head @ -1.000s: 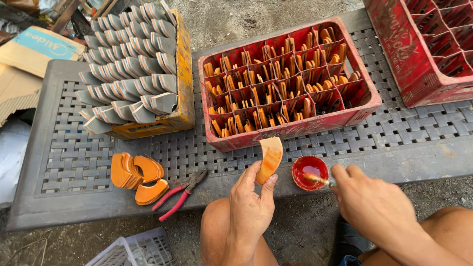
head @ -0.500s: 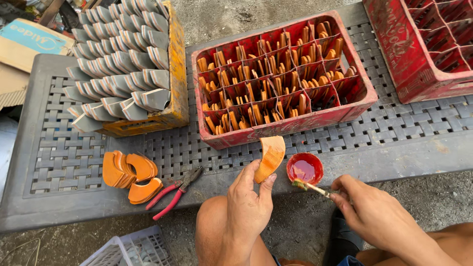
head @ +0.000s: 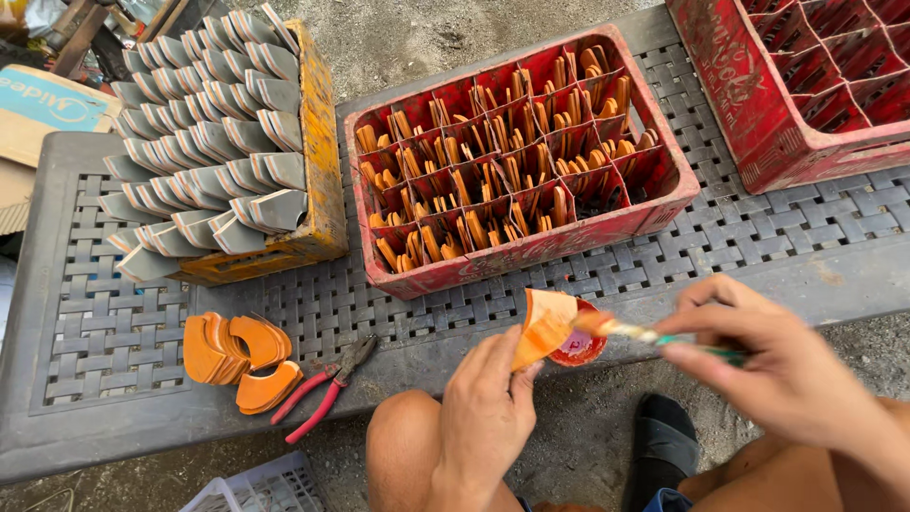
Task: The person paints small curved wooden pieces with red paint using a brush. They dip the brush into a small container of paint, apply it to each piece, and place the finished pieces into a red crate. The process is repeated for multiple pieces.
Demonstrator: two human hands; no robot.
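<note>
Orange curved piece (head: 543,325) was pinched upright in the left hand (head: 483,417), inner face turned toward the brush (head: 630,331) so the bristles could reach it. Right hand (head: 773,365) was closed on the brush handle, tip touching the piece just above the small red pot (head: 578,349). Pot sat at the grey woven table (head: 123,398) edge, within dipping reach. Filled red crate (head: 517,161) directly behind; loose orange pieces (head: 237,360) and red-handled pliers (head: 327,387) lay left.
</note>
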